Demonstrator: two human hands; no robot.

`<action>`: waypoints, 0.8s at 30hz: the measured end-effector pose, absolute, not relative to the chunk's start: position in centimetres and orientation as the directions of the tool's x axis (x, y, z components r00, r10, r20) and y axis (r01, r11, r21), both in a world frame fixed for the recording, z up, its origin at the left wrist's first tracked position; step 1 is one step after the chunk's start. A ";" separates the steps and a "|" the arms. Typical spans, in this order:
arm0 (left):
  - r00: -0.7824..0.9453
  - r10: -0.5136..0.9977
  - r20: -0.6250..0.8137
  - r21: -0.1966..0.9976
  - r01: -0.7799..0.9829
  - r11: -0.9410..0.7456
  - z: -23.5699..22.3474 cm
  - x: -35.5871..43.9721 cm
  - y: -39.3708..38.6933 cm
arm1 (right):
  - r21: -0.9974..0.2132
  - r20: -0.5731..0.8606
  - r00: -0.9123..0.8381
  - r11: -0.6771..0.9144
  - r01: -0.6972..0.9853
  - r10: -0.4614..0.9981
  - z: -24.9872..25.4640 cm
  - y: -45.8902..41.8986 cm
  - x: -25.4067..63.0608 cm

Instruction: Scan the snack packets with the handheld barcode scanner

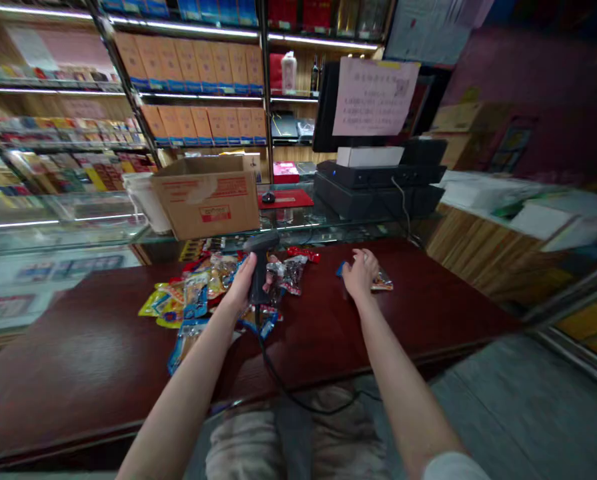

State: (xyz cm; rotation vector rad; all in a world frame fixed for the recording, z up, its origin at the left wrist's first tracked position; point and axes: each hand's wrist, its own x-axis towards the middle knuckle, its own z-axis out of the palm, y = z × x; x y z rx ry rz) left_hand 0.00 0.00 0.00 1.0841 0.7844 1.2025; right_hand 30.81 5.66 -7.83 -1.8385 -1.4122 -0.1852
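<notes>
My left hand (242,283) is closed around the grip of a black barcode scanner (261,270), held upright over the table with its head on top and its cable hanging down. Beneath and beside it lies a pile of small snack packets (195,293) in yellow, blue, red and clear wrapping. Off to the right, my right hand (361,272) has its fingers curled over a snack packet (382,283) at the tabletop. That packet shows a blue end and an orange-brown end; the hand hides its middle.
The dark red table (318,333) stretches before me. Behind it stand an open cardboard box (213,200), a white cup-like container (148,203), a mouse (268,197) and a monitor (327,110) above a black register (373,190). The scanner cable (288,393) loops past the front edge.
</notes>
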 end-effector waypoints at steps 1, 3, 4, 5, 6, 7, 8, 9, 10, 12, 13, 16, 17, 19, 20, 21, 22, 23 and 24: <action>0.219 0.973 0.078 0.946 -0.325 -0.003 -0.4 0.2 0.3 | -0.498 0.497 0.283 0.003 0.867 0.820 -7.6 6.7 29.8; 0.222 0.971 0.092 0.945 -0.326 -0.015 -1.1 0.4 0.8 | -0.504 0.385 0.148 0.073 0.861 0.911 -7.1 8.7 28.0; 0.225 0.970 0.097 0.944 -0.331 -0.018 -1.4 0.4 0.9 | -0.502 0.325 0.098 0.084 0.861 0.941 -6.9 9.6 27.2; 0.227 0.969 0.101 0.940 -0.340 -0.018 -1.7 0.4 1.0 | -0.492 0.258 0.070 0.069 0.868 0.964 -6.7 10.4 26.5; 0.230 0.968 0.102 0.936 -0.351 -0.015 -2.0 0.4 1.1 | -0.475 0.191 0.063 0.036 0.879 0.980 -6.5 11.0 25.9; 0.237 0.966 0.102 0.932 -0.363 -0.009 -2.2 0.3 1.1 | -0.453 0.130 0.070 -0.003 0.892 0.989 -6.3 11.6 25.5; 0.245 0.964 0.101 0.927 -0.374 -0.002 -2.4 0.2 1.1 | -0.431 0.081 0.085 -0.042 0.902 0.993 -6.1 12.0 25.1; 0.252 0.963 0.100 0.923 -0.384 0.005 -2.5 0.1 1.1 | -0.412 0.048 0.101 -0.072 0.908 0.994 -6.0 12.3 24.9; 0.259 0.961 0.099 0.920 -0.392 0.011 -2.5 0.0 1.0 | -0.398 0.032 0.114 -0.092 0.913 0.993 -5.9 12.5 24.7; 0.271 0.958 0.099 0.916 -0.400 0.018 -2.6 0.0 1.0 | -0.390 0.034 0.124 -0.101 0.915 0.992 -5.9 12.6 24.6; 0.273 0.956 0.103 0.915 -0.402 0.016 -2.6 0.0 1.0 | -0.395 0.035 0.122 -0.099 0.913 0.992 -5.9 12.6 24.6; 0.287 0.950 0.126 0.918 -0.397 -0.002 -2.6 0.2 0.9 | -0.442 0.015 0.093 -0.076 0.894 0.996 -6.1 12.2 24.6; 0.296 0.947 0.130 0.921 -0.389 -0.004 -2.7 0.3 0.9 | -0.455 0.008 0.077 -0.065 0.888 0.997 -6.2 12.1 24.6; 0.312 0.942 0.127 0.928 -0.374 -0.002 -2.7 0.3 0.9 | -0.455 0.013 0.067 -0.054 0.889 0.998 -6.4 11.8 24.4; 0.313 0.941 0.126 0.929 -0.371 -0.001 -2.7 0.4 0.9 | -0.451 0.028 0.075 -0.054 0.891 0.997 -6.5 11.7 24.3; 0.309 0.943 0.127 0.928 -0.373 -0.003 -2.7 0.3 0.8 | -0.454 0.049 0.089 -0.057 0.889 0.995 -6.6 11.6 24.2; 0.306 0.943 0.129 0.927 -0.376 -0.004 -2.7 0.3 0.8 | -0.465 0.073 0.110 -0.064 0.883 0.991 -6.7 11.5 24.0; 0.304 0.944 0.131 0.925 -0.380 -0.006 -2.7 0.3 0.8 | -0.485 0.093 0.133 -0.072 0.871 0.987 -6.7 11.5 24.0; 0.303 0.944 0.132 0.923 -0.384 -0.005 -2.7 0.2 0.8 | -0.520 0.101 0.156 -0.081 0.850 0.983 -6.7 11.4 24.0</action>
